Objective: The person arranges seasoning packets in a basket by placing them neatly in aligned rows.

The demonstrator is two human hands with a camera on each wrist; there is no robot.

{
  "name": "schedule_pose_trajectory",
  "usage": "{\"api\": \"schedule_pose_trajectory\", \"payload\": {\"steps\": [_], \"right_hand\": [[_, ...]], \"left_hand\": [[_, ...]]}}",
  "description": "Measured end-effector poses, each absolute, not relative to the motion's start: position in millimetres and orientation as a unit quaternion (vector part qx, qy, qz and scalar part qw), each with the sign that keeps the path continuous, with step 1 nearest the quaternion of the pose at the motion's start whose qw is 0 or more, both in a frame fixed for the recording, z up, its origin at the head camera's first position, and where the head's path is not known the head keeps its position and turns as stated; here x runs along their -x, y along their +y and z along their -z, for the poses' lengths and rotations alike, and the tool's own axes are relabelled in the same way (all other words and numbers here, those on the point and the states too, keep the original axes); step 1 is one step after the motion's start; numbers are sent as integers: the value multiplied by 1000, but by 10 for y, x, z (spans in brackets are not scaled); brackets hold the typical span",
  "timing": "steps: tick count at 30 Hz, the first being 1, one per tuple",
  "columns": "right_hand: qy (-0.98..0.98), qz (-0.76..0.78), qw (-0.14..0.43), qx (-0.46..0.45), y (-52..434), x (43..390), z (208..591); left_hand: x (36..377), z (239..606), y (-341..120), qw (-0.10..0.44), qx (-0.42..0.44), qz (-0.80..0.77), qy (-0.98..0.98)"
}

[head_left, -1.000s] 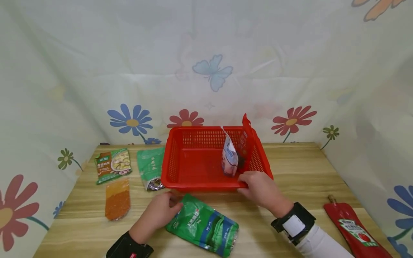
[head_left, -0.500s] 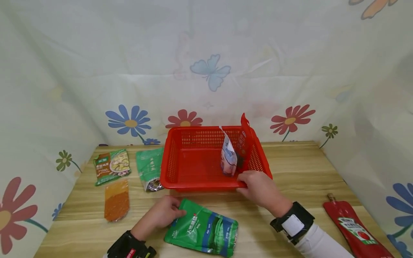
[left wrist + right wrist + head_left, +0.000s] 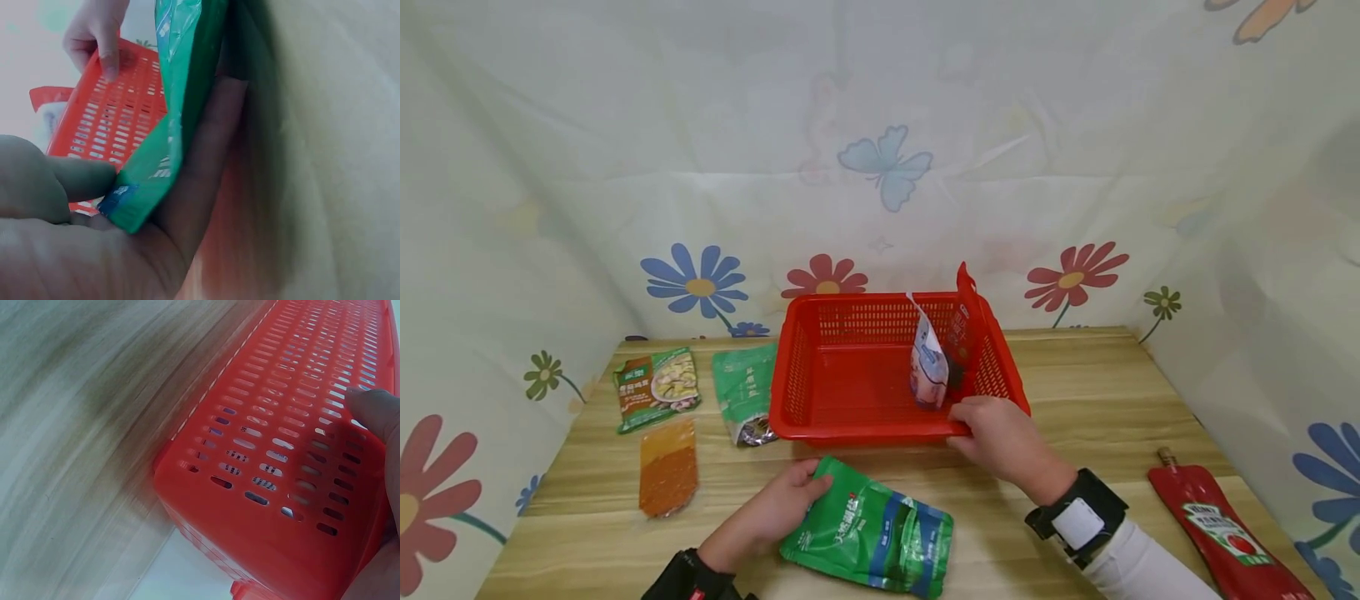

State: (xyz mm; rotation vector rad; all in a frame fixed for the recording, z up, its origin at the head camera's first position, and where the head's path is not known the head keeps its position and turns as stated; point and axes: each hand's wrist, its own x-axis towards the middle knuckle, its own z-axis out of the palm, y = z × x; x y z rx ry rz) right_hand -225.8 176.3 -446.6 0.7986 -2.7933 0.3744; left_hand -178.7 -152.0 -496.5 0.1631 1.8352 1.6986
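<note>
My left hand holds the upper left corner of a green pouch, which lies at a slant in front of the basket. In the left wrist view the thumb is on one face of the pouch and fingers reach behind it. My right hand grips the front rim of a red plastic basket near its right corner. The right wrist view has the thumb against the slotted wall of the basket. Inside, at the right end, stand a white pouch and a red bag.
Left of the basket lie another green pouch, a green and brown food packet and a clear packet of orange contents. A red ketchup pouch lies at the right. A flowered cloth hangs behind the wooden table.
The left hand has shifted slightly around the green pouch's corner, and the thumb now lies over its edge. The pouch has turned a little. The right hand stays on the basket rim.
</note>
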Motion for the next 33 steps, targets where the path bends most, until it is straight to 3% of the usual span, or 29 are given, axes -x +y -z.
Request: {"api": "schedule_pose_trajectory", "payload": {"steps": [10,20,28,33], "right_hand": [[-946,-126,118,-274,1763,2252,4472],[-944,-126,123,-281,1758,2260,4485],[-949,-107,128,-268,1704,2217,4455],[-929,-206,127,-280,1615,2082,4422]], "left_hand": [[1721,4923,-1474,311,-28,-594,742],[1752,4386,-1403,257,-155,-489,819],[1671,3962,-1316,170,-221,-370,886],[1631,3805,-1265,142,-246,-332,900]]}}
